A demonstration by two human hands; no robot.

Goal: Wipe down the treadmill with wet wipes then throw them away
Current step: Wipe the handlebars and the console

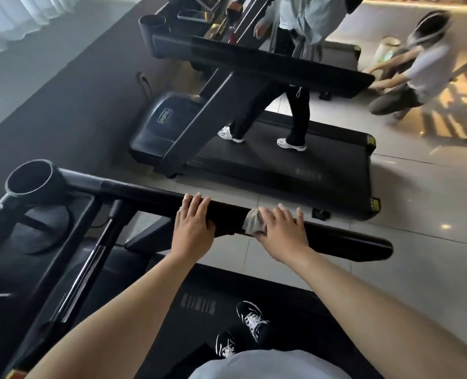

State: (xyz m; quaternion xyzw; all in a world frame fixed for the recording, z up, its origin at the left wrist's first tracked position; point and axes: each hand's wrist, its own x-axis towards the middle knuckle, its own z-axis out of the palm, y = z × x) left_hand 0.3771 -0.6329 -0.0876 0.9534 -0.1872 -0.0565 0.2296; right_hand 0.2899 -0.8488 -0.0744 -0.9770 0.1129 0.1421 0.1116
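Note:
I stand on a black treadmill's belt [295,310], facing its black side handrail [344,240]. My left hand [192,222] lies over the rail with the fingers draped across its top. My right hand [283,229] presses a crumpled grey-white wet wipe [253,224] against the rail, fingers spread over it. The wipe shows at the left of that hand, wrapped round the rail. A round cup holder [30,179] sits at the rail's left end by the console.
A second treadmill [295,170] stands beyond the rail with a person walking on it [298,116]. A third machine [227,50] is behind that. Another person crouches on the tiled floor at the right [412,77] near a pale bin [385,47]. Curtains hang at top left.

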